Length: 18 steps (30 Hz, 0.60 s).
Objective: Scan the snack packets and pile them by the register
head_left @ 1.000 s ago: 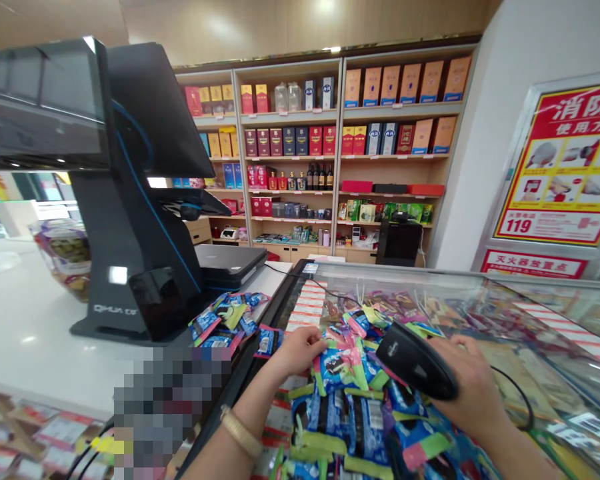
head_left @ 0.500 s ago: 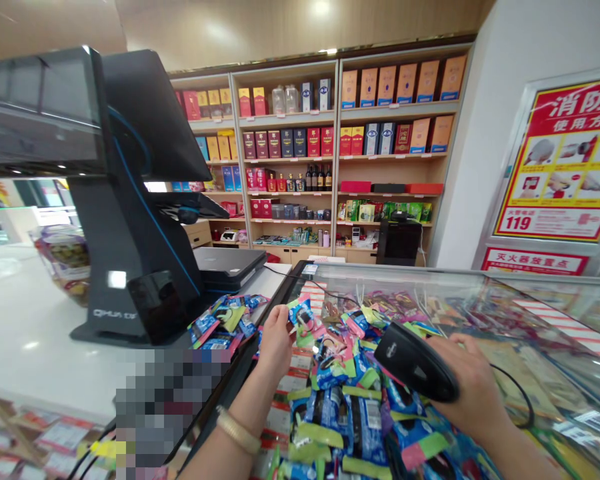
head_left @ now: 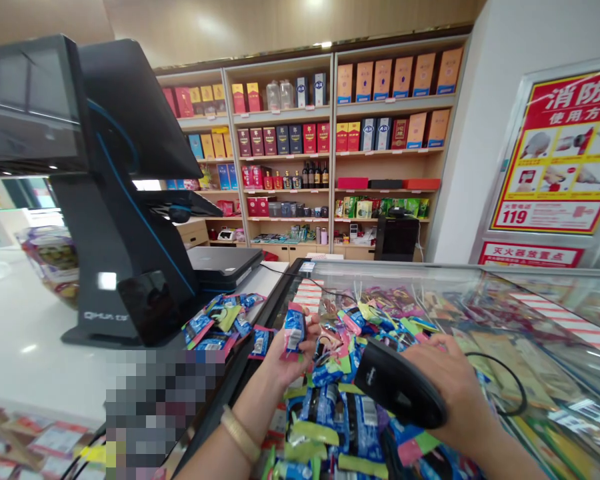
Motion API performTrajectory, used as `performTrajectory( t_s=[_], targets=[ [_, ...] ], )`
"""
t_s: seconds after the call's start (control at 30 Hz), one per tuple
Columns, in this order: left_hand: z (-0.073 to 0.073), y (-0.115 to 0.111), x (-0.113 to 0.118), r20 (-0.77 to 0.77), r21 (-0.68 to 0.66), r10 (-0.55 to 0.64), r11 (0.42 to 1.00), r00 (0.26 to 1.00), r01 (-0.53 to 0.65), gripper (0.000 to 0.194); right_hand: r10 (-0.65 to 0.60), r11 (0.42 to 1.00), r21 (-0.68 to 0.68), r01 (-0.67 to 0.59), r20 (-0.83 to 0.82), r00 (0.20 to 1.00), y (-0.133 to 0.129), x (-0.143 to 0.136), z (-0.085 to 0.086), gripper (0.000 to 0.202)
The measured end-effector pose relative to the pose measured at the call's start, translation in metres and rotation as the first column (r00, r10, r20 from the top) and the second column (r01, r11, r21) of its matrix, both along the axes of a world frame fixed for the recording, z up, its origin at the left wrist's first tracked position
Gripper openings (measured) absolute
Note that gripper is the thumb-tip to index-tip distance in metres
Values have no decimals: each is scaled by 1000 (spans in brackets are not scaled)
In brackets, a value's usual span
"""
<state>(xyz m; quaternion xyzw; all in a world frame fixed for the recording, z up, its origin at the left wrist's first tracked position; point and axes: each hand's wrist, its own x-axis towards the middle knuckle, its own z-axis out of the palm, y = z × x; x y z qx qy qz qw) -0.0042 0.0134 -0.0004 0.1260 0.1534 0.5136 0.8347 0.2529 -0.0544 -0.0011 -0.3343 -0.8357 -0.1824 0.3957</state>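
My left hand (head_left: 279, 365) is turned palm up, fingers curled around a small blue and pink snack packet (head_left: 295, 329), with a white barcode patch showing on it. In my right hand (head_left: 453, 373) is a black handheld barcode scanner (head_left: 400, 388), its head tilted toward the left hand. Below both hands, many blue, green and pink snack packets (head_left: 365, 420) are heaped on a glass-topped display case (head_left: 480, 287). One loose packet (head_left: 261, 342) lies on the dark edge left of my left hand. Beyond it, a smaller pile of packets (head_left: 215, 327) rests near the register.
A black register (head_left: 125, 233) with screens stands on the white counter (head_left: 35, 333) at left, a flat black device (head_left: 225, 263) beside it. The scanner's cable (head_left: 523, 393) loops at right. Shelves (head_left: 290, 157) of boxes and bottles line the back wall; a red poster (head_left: 560, 160) hangs at right.
My left hand has rolled palm up, turning the packet's barcode side into view. My right hand has brought the scanner slightly left and down. A loose packet now shows beside the left hand.
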Motion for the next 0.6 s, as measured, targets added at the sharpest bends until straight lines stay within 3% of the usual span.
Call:
performTrajectory(
  t_s=[0.47, 0.6],
  targets=[
    [6, 0, 12, -108, -38, 43, 998, 993, -47, 17, -15, 999, -44, 15, 11, 1000, -1, -5, -2, 13],
    [8, 0, 12, -203, -178, 86, 976, 975, -123, 20, -11, 999, -41, 11, 4, 1000, 0, -3, -1, 12]
  ],
)
